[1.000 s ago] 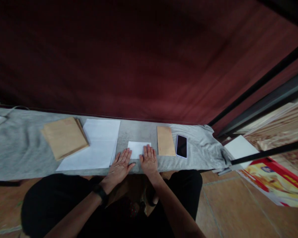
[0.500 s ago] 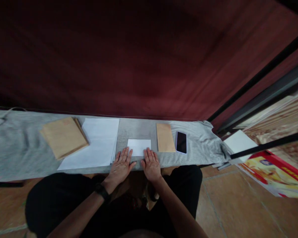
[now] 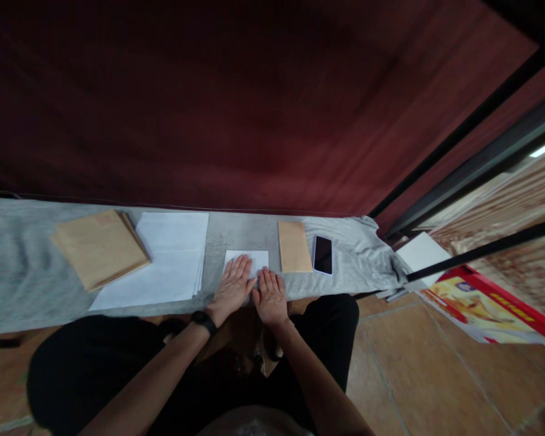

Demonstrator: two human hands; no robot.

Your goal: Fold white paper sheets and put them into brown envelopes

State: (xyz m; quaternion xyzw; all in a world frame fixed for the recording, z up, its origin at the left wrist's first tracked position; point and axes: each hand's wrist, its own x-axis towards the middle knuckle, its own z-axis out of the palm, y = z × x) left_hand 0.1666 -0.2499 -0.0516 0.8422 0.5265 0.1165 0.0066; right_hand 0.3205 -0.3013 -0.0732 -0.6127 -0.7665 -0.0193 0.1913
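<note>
A folded white sheet of paper (image 3: 260, 257) lies on the grey cloth in front of me. My left hand (image 3: 232, 287) rests flat on it with fingers stretched out, covering its middle and left part. Beside it, my right hand (image 3: 269, 295) lies flat with its fingertips at the paper's lower right edge. Neither hand grips anything. To the right of the paper is a single brown envelope (image 3: 295, 247), lying flat.
A phone (image 3: 323, 255) lies right of the envelope. On the left, a stack of brown envelopes (image 3: 100, 247) overlaps several large white sheets (image 3: 172, 254). The grey cloth (image 3: 18, 260) covers a narrow table against a dark red curtain (image 3: 236, 121). A colourful box (image 3: 490, 306) stands at right.
My left hand has slid right and up onto the paper, closer to my right hand. The whole view has shifted slightly, so things appear further left.
</note>
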